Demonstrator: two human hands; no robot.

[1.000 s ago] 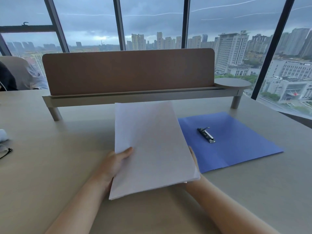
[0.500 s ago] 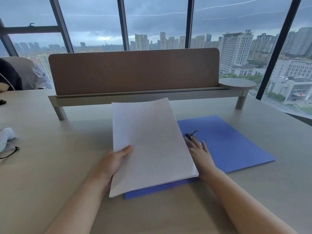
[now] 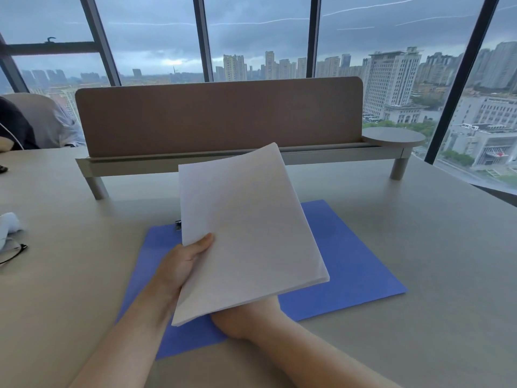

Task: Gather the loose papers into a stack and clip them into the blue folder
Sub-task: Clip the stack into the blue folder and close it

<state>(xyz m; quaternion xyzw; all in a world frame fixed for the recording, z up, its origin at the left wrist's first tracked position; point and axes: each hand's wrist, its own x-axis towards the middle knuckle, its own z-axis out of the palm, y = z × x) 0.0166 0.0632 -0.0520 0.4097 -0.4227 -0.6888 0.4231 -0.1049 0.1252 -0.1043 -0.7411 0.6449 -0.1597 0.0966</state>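
Observation:
A white paper stack (image 3: 249, 233) is held tilted above the table, its far edge raised. My left hand (image 3: 181, 261) grips its left edge, thumb on top. The blue folder (image 3: 349, 261) lies open and flat on the table under the stack. A bit of its metal clip (image 3: 178, 224) shows just left of the papers. My right hand (image 3: 246, 317) reaches under the stack's near edge; its fingers are hidden by the papers, so what they touch cannot be told.
A brown desk divider (image 3: 218, 119) on a grey raised shelf (image 3: 391, 152) crosses the table behind the folder. Glasses (image 3: 14, 252) and a white cloth (image 3: 8, 225) lie at the left edge. A seated person's sleeve (image 3: 14, 127) shows far left.
The folder has slid left to lie under the papers. The stack has been lifted and tilted up. My right hand has left the clip area and gone beneath the stack.

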